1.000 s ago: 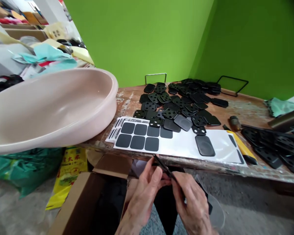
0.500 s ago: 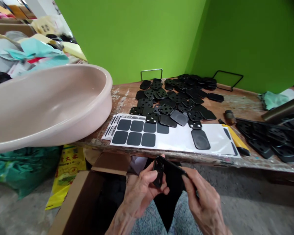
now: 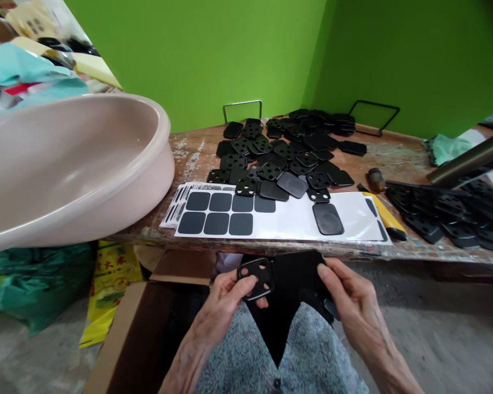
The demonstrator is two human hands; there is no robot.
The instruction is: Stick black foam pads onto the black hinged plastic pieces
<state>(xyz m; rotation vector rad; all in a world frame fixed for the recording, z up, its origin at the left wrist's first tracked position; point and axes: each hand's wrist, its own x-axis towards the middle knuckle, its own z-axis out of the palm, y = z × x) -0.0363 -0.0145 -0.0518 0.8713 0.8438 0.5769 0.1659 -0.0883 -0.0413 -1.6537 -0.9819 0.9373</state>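
Observation:
A black two-part hinged plate [image 3: 298,269] is held level between my hands, just in front of the table edge. My left hand [image 3: 224,306] pinches its square end, which has several round holes, with the thumb on top. At the other end, my right hand [image 3: 353,298] grips the smooth flat part by its right edge. A small dark piece [image 3: 332,310] shows beneath the right fingers; I cannot tell what it is. Beyond my hands lies a white sheet of dark rounded-square stickers [image 3: 221,224]. One similar plate [image 3: 327,219] rests on it.
A heap of black plates [image 3: 287,148] covers the table's middle, with another stack [image 3: 443,210] at right. Near it lie a yellow-handled tool [image 3: 384,216] and a small jar [image 3: 376,179]. A large pink basin [image 3: 148,180] juts out left, above an open cardboard box [image 3: 123,334].
The hinged plate has gone from steeply angled to opened out flat, its holed face now visible. My hands have moved slightly apart. The whole view has shifted a little.

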